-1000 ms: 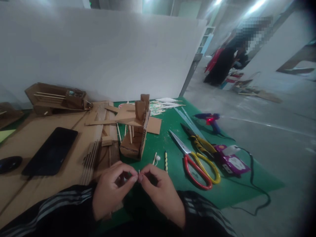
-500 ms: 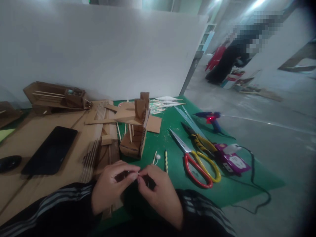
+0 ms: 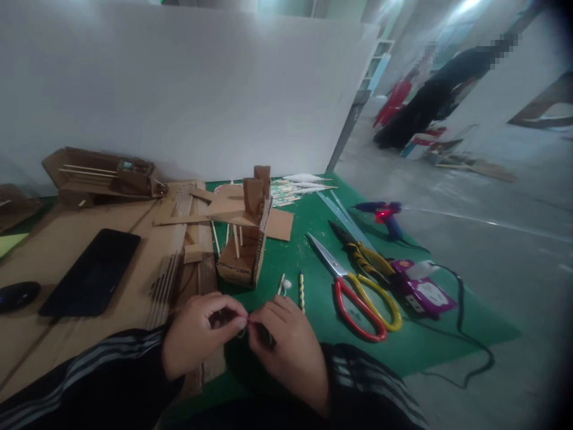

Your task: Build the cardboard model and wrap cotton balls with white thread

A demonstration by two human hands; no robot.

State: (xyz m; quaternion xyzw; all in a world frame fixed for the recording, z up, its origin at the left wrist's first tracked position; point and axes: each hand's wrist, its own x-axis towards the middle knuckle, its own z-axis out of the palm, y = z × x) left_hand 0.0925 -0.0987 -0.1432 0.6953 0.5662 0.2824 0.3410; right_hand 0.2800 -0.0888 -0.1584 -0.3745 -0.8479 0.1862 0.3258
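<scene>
My left hand is closed in a pinch, thumb against forefinger. Its fingertips meet those of my right hand, which is pinched too. A thin pale strand shows as a small loop under my left fingertips; most of it is hidden by the fingers. Just beyond my right hand lie a short wooden stick with a small white wad and a yellow patterned pencil. Behind both hands stands a cardboard model with upright sticks.
To the right lie large scissors, pliers, a purple power strip and a glue gun with a red light. On the left are a phone, a mouse and cardboard. A person is in the background.
My hands have moved slightly, the left one a little to the left, and the fingertips remain together. The person in the background has shifted posture. The things on the table stay put.
</scene>
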